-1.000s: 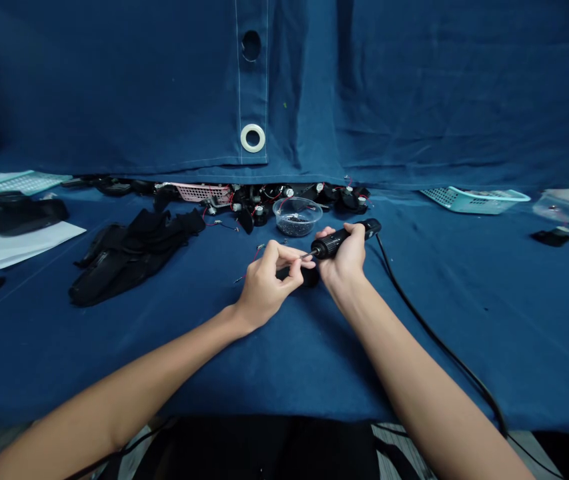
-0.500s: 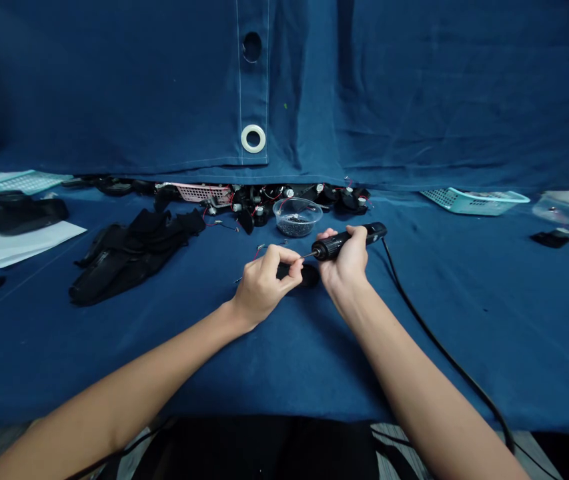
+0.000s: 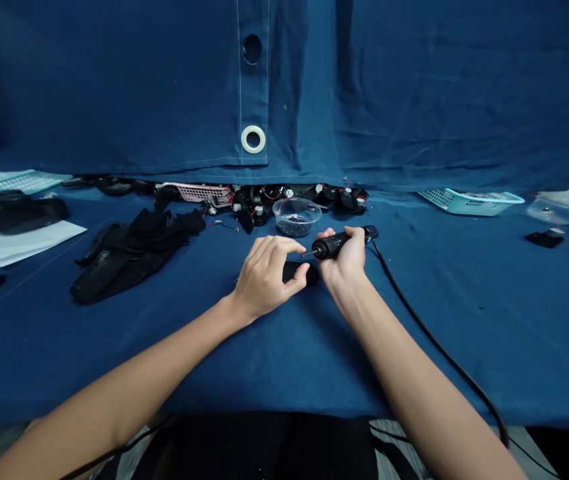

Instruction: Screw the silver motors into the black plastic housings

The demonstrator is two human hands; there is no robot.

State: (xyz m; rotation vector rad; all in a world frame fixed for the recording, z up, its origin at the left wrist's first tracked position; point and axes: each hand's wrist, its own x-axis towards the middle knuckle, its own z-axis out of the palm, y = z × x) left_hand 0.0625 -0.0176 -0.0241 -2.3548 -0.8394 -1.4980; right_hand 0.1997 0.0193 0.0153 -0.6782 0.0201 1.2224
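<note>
My right hand (image 3: 347, 263) grips a black corded electric screwdriver (image 3: 337, 245), its thin bit pointing left. My left hand (image 3: 267, 277) curves over a black plastic part (image 3: 298, 271) lying on the blue cloth, with the thumb on it. The part's lower side is hidden by my hands. The bit tip sits just above my left fingers, and I cannot see it touching anything.
A clear bowl of small dark screws (image 3: 295, 217) stands just beyond my hands. Behind it lie black parts with red wires (image 3: 259, 199) and a pink basket (image 3: 203, 193). Black pieces (image 3: 134, 253) lie left, a teal basket (image 3: 469, 203) right. The screwdriver cord (image 3: 429, 327) trails toward me.
My left fingers have gone from a tight pinch near the bit to a looser curve over the black part. The screwdriver has shifted slightly left.
</note>
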